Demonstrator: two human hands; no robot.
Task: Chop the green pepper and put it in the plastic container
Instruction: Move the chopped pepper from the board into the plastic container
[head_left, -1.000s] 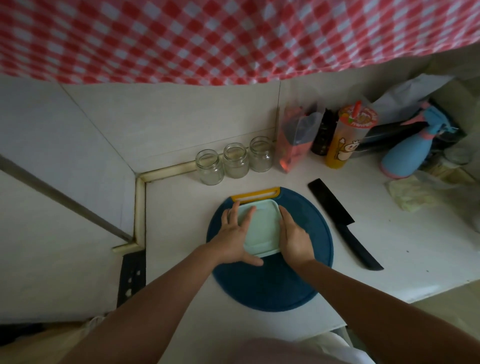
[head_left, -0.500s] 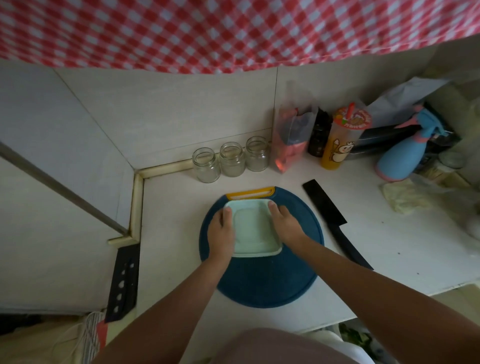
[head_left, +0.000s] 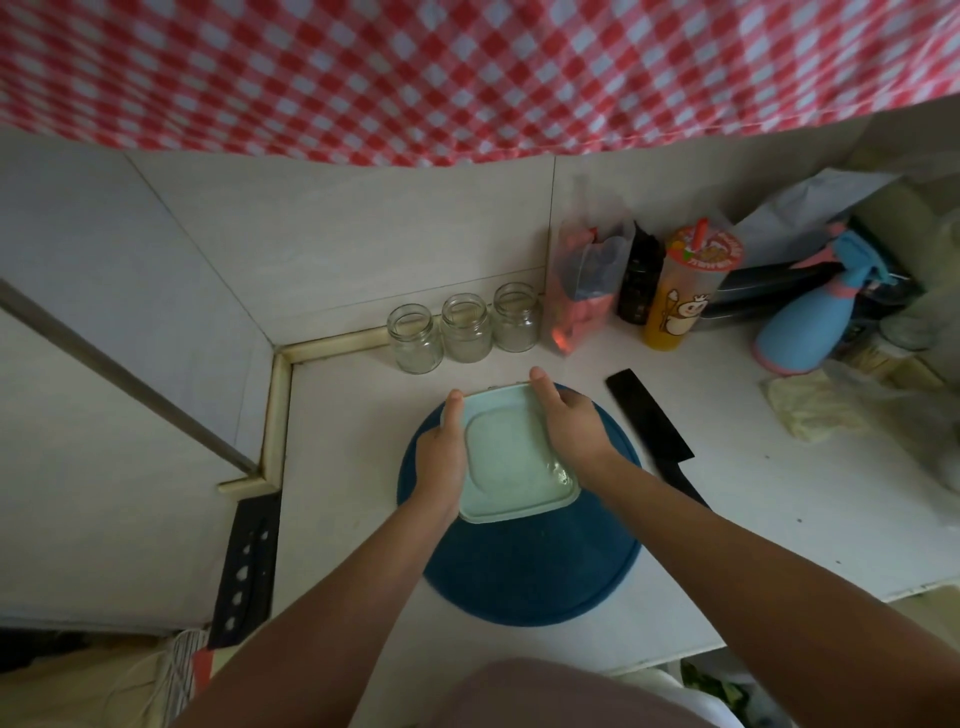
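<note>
The lidded plastic container (head_left: 514, 462) is gripped by left hand (head_left: 439, 460) and right hand (head_left: 571, 428); no green pepper is seen, so chopping seems pending.

Dim, soft light; wide-angle edge warp.

The container (head_left: 511, 467) now lies further back on the board (head_left: 519, 571) and hides its yellow handle. The left hand (head_left: 441, 462) is off the lid and grips the left side. The right hand (head_left: 571, 426) reaches further along the right side, fingertips past the far corner.
</note>
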